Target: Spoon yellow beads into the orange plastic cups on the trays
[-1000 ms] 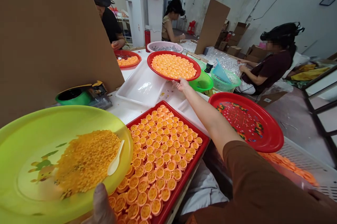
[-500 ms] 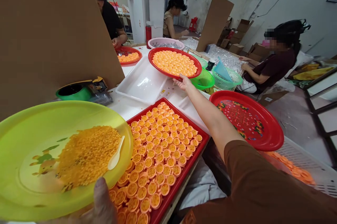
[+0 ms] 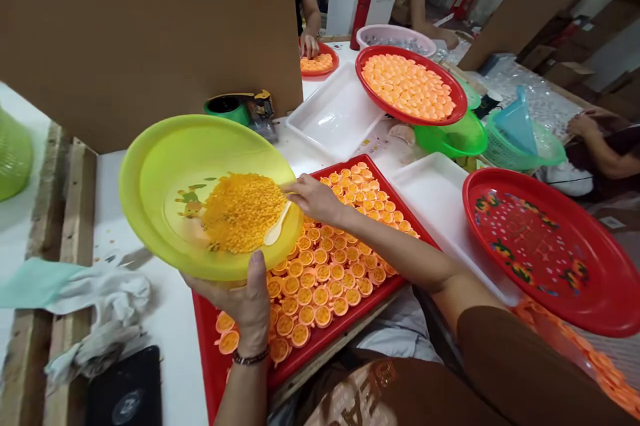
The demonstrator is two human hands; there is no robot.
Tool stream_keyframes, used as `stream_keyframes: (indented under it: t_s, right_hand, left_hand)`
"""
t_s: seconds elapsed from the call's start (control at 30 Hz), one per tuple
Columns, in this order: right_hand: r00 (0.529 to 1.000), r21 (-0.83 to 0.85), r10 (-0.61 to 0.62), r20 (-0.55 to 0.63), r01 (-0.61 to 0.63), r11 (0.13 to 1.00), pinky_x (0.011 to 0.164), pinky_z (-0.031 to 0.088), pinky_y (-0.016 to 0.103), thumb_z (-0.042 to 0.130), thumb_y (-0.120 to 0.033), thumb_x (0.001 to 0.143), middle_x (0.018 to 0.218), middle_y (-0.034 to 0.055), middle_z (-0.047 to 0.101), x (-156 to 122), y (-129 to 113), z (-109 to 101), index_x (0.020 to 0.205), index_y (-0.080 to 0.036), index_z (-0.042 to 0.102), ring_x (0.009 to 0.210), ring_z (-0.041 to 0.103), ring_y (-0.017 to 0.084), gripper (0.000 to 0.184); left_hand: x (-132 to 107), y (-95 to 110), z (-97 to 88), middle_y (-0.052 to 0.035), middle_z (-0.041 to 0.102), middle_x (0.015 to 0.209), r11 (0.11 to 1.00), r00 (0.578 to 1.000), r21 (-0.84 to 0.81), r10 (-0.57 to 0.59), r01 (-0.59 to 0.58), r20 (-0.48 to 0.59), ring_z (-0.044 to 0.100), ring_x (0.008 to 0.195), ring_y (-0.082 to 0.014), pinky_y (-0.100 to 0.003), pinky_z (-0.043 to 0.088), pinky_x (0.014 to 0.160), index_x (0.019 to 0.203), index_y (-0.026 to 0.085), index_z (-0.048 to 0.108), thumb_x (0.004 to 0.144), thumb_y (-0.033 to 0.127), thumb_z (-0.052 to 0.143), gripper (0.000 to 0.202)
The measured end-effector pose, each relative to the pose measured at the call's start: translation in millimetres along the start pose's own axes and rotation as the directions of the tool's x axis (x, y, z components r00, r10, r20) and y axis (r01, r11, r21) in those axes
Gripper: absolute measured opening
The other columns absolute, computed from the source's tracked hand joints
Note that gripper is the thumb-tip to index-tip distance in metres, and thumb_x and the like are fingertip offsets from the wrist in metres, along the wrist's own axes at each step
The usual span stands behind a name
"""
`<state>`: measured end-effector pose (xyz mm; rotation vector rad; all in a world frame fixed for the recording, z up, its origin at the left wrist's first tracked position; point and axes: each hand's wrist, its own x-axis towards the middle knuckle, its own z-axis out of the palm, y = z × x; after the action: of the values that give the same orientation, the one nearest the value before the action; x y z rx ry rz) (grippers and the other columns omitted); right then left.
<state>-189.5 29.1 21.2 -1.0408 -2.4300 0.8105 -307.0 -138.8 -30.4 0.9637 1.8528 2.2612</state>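
Head view, left hand (image 3: pixel 250 309): clamped on the near rim of the yellow basin (image 3: pixel 147 179), thumb over the edge.
Right hand (image 3: pixel 320 201): fingers close together at the basin's right rim, by the white spoon (image 3: pixel 273 233); cannot tell if gripping rim or spoon.
Yellow basin: overlapping the red tray (image 3: pixel 203 339), with yellow bits (image 3: pixel 240 213) heaped inside.
Red tray: crowded with orange cups (image 3: pixel 323 273).
Farther back: red plate (image 3: pixel 425 119) of orange pieces (image 3: pixel 407 86).
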Motion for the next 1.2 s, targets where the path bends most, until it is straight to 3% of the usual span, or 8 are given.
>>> stream_keyframes:
  t_s: [0.13,0.3,0.47,0.67,0.83,0.97,1.1,1.2]
  right_hand:
    - [0.958,-0.378,0.053,0.283,0.061,0.924,0.086,0.054,0.039,0.069,-0.033,0.099,0.130,0.0140,0.058,19.8,-15.8,5.7,0.123,-0.022,0.070,0.112,0.062,0.029,0.026]
    - [0.937,-0.457,-0.011,0.348,0.179,0.871,0.078,0.050,0.033,0.065,-0.027,0.102,0.129,0.0137,0.060,16.0,-7.3,5.4,0.116,-0.018,0.065,0.104,0.063,0.025,0.017]
    - [0.955,-0.370,-0.156,0.252,0.244,0.896,0.072,0.045,0.033,0.038,-0.014,0.108,0.119,0.0082,0.071,-9.3,-5.7,-0.4,0.125,-0.018,0.059,0.098,0.064,0.022,0.027]
    - [0.994,-0.312,-0.084,0.064,0.100,0.945,0.080,0.047,0.034,0.040,-0.013,0.107,0.119,0.0097,0.072,-31.4,-22.3,-42.1,0.127,-0.018,0.066,0.102,0.065,0.022,0.032]
    - [0.986,-0.350,0.079,0.144,-0.024,0.936,0.081,0.048,0.036,0.059,-0.044,0.106,0.114,0.0145,0.068,-51.2,-22.7,-75.0,0.112,-0.014,0.073,0.101,0.065,0.026,0.033]
    - [0.956,-0.336,0.124,0.267,-0.028,0.941,0.072,0.047,0.033,0.064,-0.046,0.102,0.116,0.0125,0.068,-77.8,-16.3,-64.5,0.107,-0.018,0.073,0.100,0.067,0.026,0.030]
    - [0.985,-0.292,0.115,0.125,-0.075,0.953,0.071,0.047,0.032,0.055,-0.032,0.107,0.113,0.0106,0.073,-94.9,-7.6,-45.7,0.114,-0.017,0.068,0.097,0.068,0.024,0.021]
    - [0.994,-0.204,0.105,0.005,-0.102,0.974,0.074,0.048,0.031,0.050,-0.024,0.106,0.107,0.0070,0.076,-98.9,1.0,-51.6,0.114,-0.019,0.068,0.096,0.069,0.021,0.020]
  left_hand:
    - [1.3,1.1,-1.7,-0.0245,0.029,0.169,0.999,1.000,-0.029,0.014,-0.013,0.011,0.038,0.156,-0.0274,-0.048,0.034,0.129,0.151,0.015,0.026,0.070,0.039,0.086,0.103]
    - [3.3,-5.8,-3.4,-0.0242,0.033,0.167,0.994,0.995,-0.046,0.096,-0.095,0.011,0.039,0.155,-0.0287,-0.050,0.033,0.130,0.153,0.010,0.030,0.068,0.031,0.088,0.105]
    - [11.4,3.1,-4.8,-0.0174,0.041,0.165,0.971,0.983,-0.164,0.183,-0.176,0.031,0.039,0.155,-0.0305,-0.056,0.026,0.133,0.148,0.016,0.039,0.074,0.031,0.081,0.086]
    - [17.0,45.9,1.5,-0.0120,0.042,0.166,0.981,0.981,-0.124,0.164,-0.151,0.101,0.041,0.154,-0.0312,-0.057,0.023,0.134,0.151,0.020,0.044,0.076,0.033,0.082,0.085]
    - [3.5,64.4,23.1,-0.0160,0.054,0.155,0.992,0.993,-0.118,-0.022,0.036,0.117,0.056,0.141,-0.0283,-0.050,0.041,0.125,0.147,0.015,0.045,0.078,0.035,0.080,0.081]
    - [-12.3,63.5,34.2,-0.0166,0.057,0.152,0.994,0.990,-0.090,-0.041,0.054,0.138,0.058,0.139,-0.0296,-0.052,0.043,0.123,0.145,0.014,0.048,0.076,0.035,0.082,0.080]
    - [-19.8,58.9,38.8,-0.0143,0.049,0.162,0.982,0.980,-0.184,0.005,0.032,0.198,0.050,0.148,-0.0289,-0.054,0.036,0.129,0.151,0.017,0.046,0.078,0.024,0.081,0.082]
    - [-19.8,51.8,39.2,-0.0123,0.048,0.162,0.981,0.974,-0.195,0.049,-0.004,0.223,0.049,0.149,-0.0297,-0.055,0.036,0.129,0.151,0.019,0.048,0.076,0.022,0.081,0.082]
